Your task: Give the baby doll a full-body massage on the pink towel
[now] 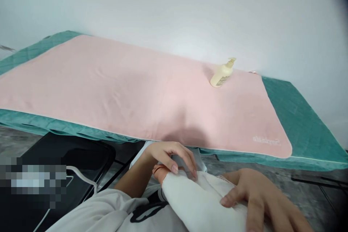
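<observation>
My left hand (168, 154) bends over the far edge of the white cloth (187, 199), its fingers curved and two tips touching the folds or lying just above them; whether they pinch, I cannot tell. My right hand (258, 195) lies across the other end of the same cloth, its fingers spread and one tip pressed to the fabric; a grip cannot be made out, as the lower part leaves the view. The cloth is bunched between both sets of fingers, close to my body. Beneath my left fingers an orange-brown end (160, 173) protrudes; its nature is unclear. State of the work, as judged: covering appears well advanced, since only this end shows; the folds between my fingertips remain loose and uneven. Beyond my fingers, the pink mat (130, 79) is already spread over the green quilted pad (293, 116). The pump bottle (220, 75) stands on the mat, well apart from my fingers, unheld.
</observation>
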Available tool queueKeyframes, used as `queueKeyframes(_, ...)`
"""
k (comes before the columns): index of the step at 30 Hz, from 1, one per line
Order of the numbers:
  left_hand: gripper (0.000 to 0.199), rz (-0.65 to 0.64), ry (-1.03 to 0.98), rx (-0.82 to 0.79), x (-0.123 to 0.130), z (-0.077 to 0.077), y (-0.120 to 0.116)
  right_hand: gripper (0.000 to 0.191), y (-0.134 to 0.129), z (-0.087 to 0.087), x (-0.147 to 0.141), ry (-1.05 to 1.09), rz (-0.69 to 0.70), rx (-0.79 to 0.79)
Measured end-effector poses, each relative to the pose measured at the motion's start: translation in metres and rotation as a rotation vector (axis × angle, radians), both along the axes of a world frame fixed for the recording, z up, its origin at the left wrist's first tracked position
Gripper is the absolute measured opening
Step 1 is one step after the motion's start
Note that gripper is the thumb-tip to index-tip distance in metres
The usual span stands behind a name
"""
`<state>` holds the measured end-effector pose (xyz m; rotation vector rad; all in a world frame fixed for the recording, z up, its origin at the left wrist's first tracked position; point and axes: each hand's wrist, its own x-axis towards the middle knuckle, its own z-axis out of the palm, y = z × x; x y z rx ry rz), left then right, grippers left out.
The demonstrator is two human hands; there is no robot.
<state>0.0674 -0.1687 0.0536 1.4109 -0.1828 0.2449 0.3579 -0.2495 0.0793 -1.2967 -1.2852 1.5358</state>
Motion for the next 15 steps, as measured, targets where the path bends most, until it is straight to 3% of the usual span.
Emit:
queueKeyframes(8,0.04,-0.03,-0.045,0.006,-0.001,-0.007,-0.001,0.084,-0.003,-0.007,0.004,-0.041,-0.006,0.02)
queueKeyframes(15,0.04,-0.025,-0.014,0.042,-0.001,-0.002,0.001,0.078,0.0,-0.02,0.005,-0.031,-0.035,0.049)
